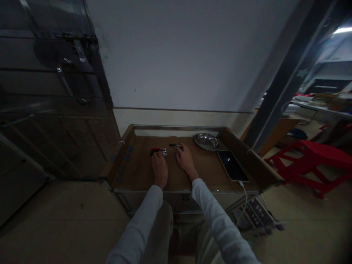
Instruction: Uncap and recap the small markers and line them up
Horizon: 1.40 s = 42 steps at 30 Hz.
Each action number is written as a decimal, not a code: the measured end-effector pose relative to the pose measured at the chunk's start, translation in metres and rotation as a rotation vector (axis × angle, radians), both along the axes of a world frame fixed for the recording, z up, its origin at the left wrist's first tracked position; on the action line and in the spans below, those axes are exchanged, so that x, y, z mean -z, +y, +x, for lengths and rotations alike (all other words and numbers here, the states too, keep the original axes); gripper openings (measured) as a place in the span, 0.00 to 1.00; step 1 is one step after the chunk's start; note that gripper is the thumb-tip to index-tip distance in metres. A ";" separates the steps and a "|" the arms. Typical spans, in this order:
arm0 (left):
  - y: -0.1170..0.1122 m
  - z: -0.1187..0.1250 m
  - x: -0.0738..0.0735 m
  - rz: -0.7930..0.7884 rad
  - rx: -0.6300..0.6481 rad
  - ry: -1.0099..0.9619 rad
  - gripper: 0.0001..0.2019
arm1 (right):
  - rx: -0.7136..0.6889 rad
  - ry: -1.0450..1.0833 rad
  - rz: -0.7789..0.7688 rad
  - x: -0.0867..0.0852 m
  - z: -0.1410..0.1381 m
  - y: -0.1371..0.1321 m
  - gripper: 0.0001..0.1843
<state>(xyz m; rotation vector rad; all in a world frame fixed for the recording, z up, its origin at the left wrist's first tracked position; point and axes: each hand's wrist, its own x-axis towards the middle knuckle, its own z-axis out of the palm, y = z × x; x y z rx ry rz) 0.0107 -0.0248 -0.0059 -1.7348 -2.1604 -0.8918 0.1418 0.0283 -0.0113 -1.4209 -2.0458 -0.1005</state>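
Note:
On the brown tabletop of the cart (140,176), several short red and black stick-like pieces with silvery ends (159,150) lie side by side. My left hand (159,167) rests over their near side, fingertips curled down on them; what it grips is too small to make out. To the right, my right hand (185,157) pinches a short dark pen-like piece (175,145), which points left. Dim light hides its exact kind.
A round steel dish (207,141) sits at the back right. Nearer lies a tablet or large phone (232,165) with a white cable (244,200) hanging over the front edge. Raised sides border the cart. A red stool (313,161) stands on the right, a metal door (49,84) on the left.

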 end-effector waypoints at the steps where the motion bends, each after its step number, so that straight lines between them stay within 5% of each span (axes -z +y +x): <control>1: 0.000 0.000 0.001 -0.017 -0.004 -0.007 0.12 | 0.011 -0.017 -0.005 0.000 0.000 0.002 0.21; 6: 0.003 0.003 -0.001 -0.034 0.044 -0.062 0.13 | 0.023 -0.072 -0.039 -0.004 0.000 0.004 0.18; 14: 0.021 0.015 0.000 -0.049 0.294 0.090 0.12 | 0.172 -0.084 -0.059 -0.007 0.008 0.001 0.17; 21: 0.041 0.020 0.005 -0.088 0.316 0.202 0.13 | 0.254 -0.117 -0.061 -0.001 0.007 0.006 0.16; 32: 0.046 0.020 0.004 -0.069 0.409 0.207 0.11 | 0.143 -0.087 -0.118 -0.002 0.010 -0.003 0.12; 38: 0.053 0.021 0.009 -0.061 0.493 -0.023 0.18 | 0.064 -0.059 -0.133 -0.003 0.010 0.000 0.12; 42: 0.054 0.023 0.008 -0.057 0.473 0.008 0.22 | 0.144 -0.039 -0.089 -0.004 0.012 -0.005 0.12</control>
